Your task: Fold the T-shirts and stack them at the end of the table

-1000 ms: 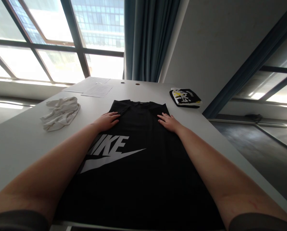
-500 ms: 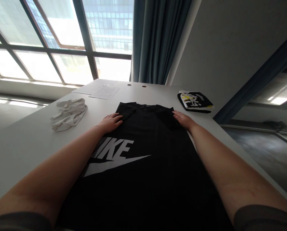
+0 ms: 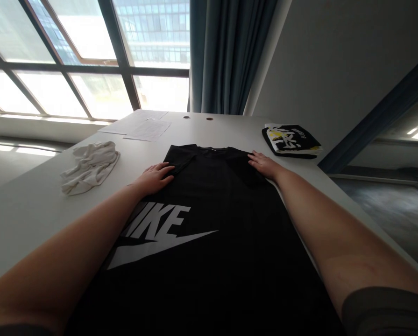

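Observation:
A black T-shirt (image 3: 230, 205) with a large pale printed logo lies spread face up, its collar at the far end and its body running toward me. My left hand (image 3: 155, 178) rests flat on its left sleeve edge, fingers apart. On the other side, my right hand (image 3: 265, 165) lies on the right sleeve with its fingers stretched out. Neither hand grips the cloth. The left forearm covers part of the logo.
The shirt lies on a white table (image 3: 226, 133). A crumpled white cloth (image 3: 91, 167) is at the left, with paper sheets (image 3: 147, 129) behind it. Folded black and white garments (image 3: 293, 140) are stacked at the back right. Windows and a blue curtain (image 3: 230, 56) stand beyond.
The view has shifted slightly. My right hand has moved a little farther up and onto the right sleeve. My left hand remains on the left sleeve edge.

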Motion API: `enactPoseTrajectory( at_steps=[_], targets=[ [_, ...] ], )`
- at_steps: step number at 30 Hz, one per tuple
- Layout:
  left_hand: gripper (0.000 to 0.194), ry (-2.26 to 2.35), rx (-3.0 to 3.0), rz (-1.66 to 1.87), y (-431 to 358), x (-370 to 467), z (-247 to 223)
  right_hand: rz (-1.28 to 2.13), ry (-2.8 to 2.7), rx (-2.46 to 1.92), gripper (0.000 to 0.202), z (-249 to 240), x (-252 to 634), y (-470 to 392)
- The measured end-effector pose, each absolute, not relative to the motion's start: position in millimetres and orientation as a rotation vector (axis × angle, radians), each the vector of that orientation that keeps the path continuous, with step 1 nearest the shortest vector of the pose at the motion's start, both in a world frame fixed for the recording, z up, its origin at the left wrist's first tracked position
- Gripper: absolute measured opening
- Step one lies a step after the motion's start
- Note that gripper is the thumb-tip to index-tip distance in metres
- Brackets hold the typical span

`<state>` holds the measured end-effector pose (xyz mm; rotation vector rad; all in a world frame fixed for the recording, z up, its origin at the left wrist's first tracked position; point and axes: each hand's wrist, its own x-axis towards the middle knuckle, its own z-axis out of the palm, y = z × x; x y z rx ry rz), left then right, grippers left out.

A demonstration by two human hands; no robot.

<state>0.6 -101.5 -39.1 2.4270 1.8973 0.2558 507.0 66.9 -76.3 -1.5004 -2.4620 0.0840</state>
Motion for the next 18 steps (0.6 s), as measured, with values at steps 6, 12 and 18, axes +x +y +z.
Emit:
enactPoseTrajectory(
  at_steps=[6, 12, 18],
  targets=[
    [0.061, 1.901, 2.435, 0.252, -101.5, 2.3, -39.4, 0.154, -2.494, -1.653, 0.07, -61.9, 492.8, 49.9],
    [0.061, 1.89, 2.442, 0.26, -100.8, 0.6, -40.2, 0.175, -2.581, -1.79, 0.078, -52.8, 488.2, 39.8],
    [0.06, 1.895, 2.438, 0.253, -103.0, 0.9, -38.3, -0.085, -2.624, -1.774, 0.072, -37.0, 458.1, 20.0]
  ],
)
